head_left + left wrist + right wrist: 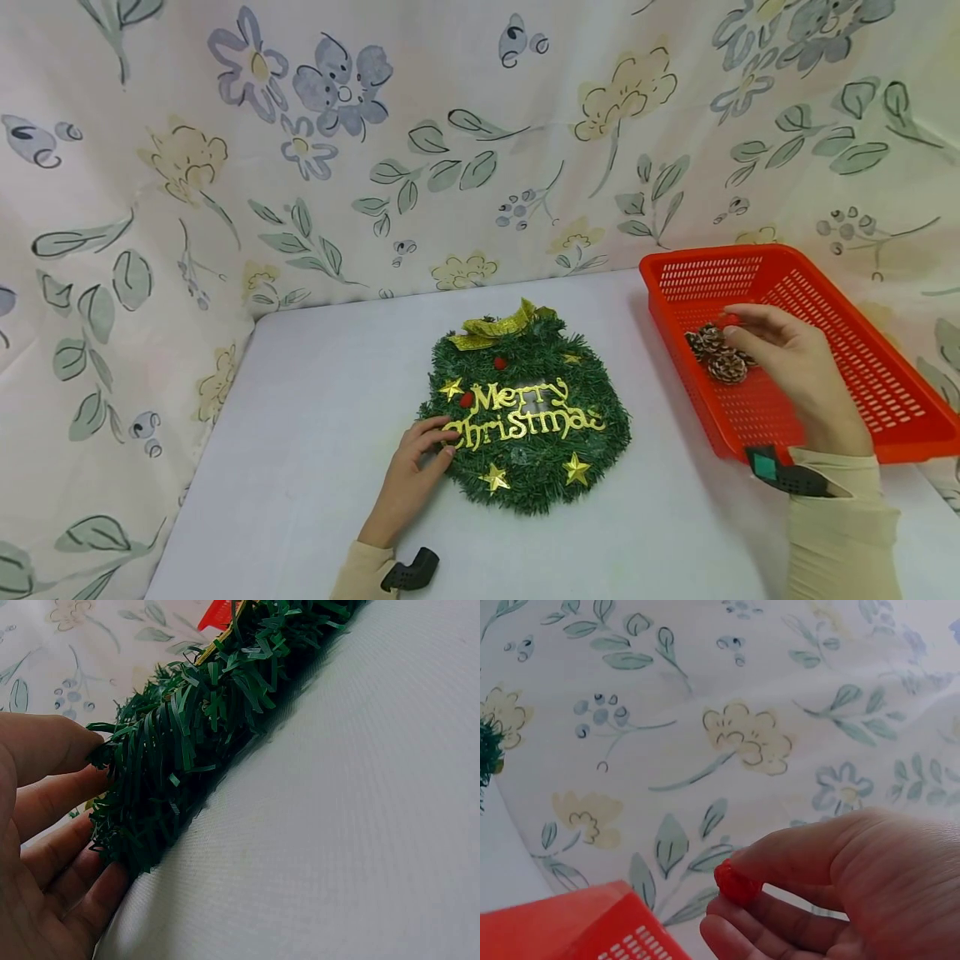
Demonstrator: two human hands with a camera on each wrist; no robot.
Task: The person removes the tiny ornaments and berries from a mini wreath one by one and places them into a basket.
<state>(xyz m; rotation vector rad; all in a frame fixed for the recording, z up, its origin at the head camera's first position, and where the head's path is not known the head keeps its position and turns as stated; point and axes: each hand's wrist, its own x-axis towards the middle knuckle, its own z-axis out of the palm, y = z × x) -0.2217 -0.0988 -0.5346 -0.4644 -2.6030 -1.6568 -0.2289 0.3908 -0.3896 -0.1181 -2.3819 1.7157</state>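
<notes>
A green tinsel wreath (543, 479) lies on the white table, with gold "Merry Christmas" lettering (525, 423) across its middle. It carries gold stars (576, 469), red berries (500, 363) and a gold glitter ribbon (495, 327) at the top. My left hand (422, 458) holds the wreath's left edge, its fingers and thumb around the tinsel in the left wrist view. Between thumb and fingertips my right hand (797, 367) pinches a small bumpy red berry (736, 883). That hand is raised over the red basket (720, 425), above several pinecones (726, 367).
The slotted plastic basket stands at the table's right side, turned at an angle. Floral cloth (465, 167) hangs behind the table and down its left side. White tabletop (315, 417) stretches left of the wreath.
</notes>
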